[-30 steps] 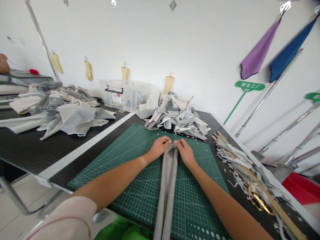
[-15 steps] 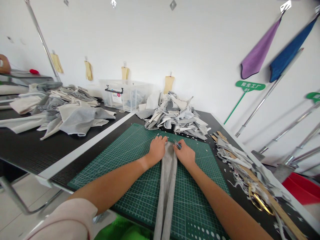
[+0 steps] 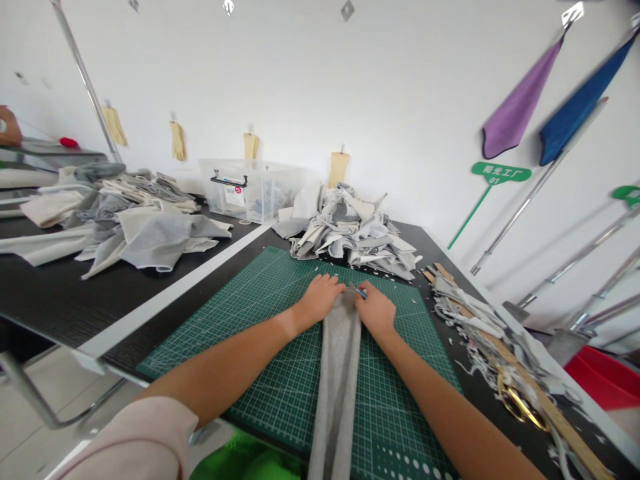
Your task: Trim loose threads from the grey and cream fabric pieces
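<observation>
Grey fabric (image 3: pixel 341 360): I'd keep its far end taut, left hand (image 3: pixel 321 297) pinching it, right hand (image 3: pixel 377 310) closed round the small pointed tool (image 3: pixel 360 291).

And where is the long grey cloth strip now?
Head view, lower centre: the cloth strip lies over the green cutting mat, its far end between the left hand and right hand.

The bottom edge cuts off the grey cloth (image 3: pixel 340 380).
</observation>
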`<state>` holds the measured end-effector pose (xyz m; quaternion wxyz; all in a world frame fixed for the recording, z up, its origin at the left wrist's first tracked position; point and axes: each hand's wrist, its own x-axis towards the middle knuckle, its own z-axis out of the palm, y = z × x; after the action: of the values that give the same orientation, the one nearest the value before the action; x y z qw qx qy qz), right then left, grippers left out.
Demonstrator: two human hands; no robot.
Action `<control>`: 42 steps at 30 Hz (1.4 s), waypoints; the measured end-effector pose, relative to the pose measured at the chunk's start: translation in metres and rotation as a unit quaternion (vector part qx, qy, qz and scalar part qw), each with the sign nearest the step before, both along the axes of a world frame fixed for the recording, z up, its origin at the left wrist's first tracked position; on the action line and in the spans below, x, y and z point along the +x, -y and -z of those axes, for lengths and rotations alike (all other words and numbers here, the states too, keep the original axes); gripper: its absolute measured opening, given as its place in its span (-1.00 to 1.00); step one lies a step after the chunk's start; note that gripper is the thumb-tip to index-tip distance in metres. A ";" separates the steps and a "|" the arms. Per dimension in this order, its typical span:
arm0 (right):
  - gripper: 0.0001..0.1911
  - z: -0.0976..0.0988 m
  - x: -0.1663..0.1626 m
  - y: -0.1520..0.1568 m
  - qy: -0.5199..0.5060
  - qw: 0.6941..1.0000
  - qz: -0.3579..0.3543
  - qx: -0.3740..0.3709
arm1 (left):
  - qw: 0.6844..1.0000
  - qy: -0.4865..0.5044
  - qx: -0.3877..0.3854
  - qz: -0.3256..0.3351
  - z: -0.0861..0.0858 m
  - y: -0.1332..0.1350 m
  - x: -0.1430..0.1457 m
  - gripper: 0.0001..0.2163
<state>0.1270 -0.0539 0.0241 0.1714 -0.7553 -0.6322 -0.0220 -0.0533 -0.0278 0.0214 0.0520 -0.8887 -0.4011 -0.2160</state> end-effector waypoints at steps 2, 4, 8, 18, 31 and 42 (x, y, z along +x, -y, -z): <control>-0.75 -0.001 0.003 -0.001 -0.001 1.000 0.005 -0.019 | 1.000 0.002 -0.001 -0.019 0.000 0.001 0.001 -0.71; -0.72 -0.002 0.007 -0.003 -0.006 0.999 0.011 -0.039 | 0.999 0.001 -0.001 -0.037 0.000 0.002 0.002 -0.74; -0.68 -0.004 0.017 -0.005 -0.007 0.998 0.030 -0.060 | 0.998 -0.006 0.003 -0.060 -0.001 0.004 0.004 -0.77; -0.66 0.001 0.057 -0.011 -0.128 0.990 -0.010 -0.061 | 0.999 -0.003 -0.023 -0.044 -0.004 -0.001 0.001 -0.73; -0.66 0.010 0.079 -0.011 -0.521 0.846 -0.093 -0.058 | 0.953 0.199 -0.193 0.124 -0.012 -0.031 0.078 -0.75; -0.66 0.010 0.074 -0.010 -0.523 0.842 -0.121 -0.058 | 0.938 0.245 -0.218 0.113 0.025 -0.035 0.074 -0.76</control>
<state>0.2008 -0.0435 0.0138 0.4341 -0.5808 -0.5348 0.4339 0.0203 0.0069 -0.0036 -0.2675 -0.8374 -0.3351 -0.3391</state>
